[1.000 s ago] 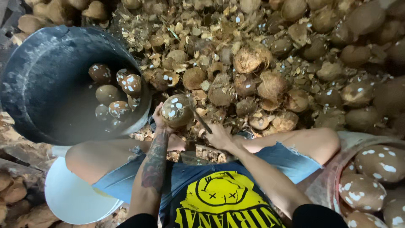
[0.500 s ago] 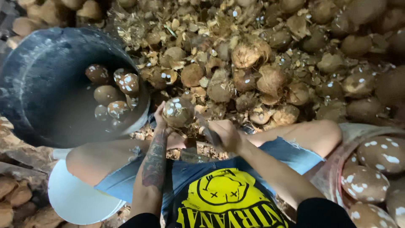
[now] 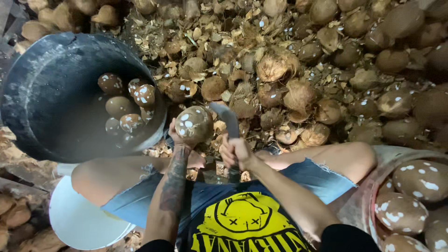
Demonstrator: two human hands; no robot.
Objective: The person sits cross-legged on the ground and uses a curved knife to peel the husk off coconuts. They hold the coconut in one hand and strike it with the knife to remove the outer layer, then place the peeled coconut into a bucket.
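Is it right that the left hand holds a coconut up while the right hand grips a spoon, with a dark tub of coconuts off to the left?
Not quite. The right hand grips a knife, blade pointing up, not a spoon. The rest stands: the left hand holds a coconut, and the dark tub sits to the left. The head view shows it.

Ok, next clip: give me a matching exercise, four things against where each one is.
Things:
1. Speckled coconut
2. Knife
3. Black tub
4. White bucket

Places:
A. In the right hand
B. Under the person's left thigh
C. In the left hand
D. Upper left, with peeled coconuts floating inside

Pairs: 1-C, 2-A, 3-D, 4-B
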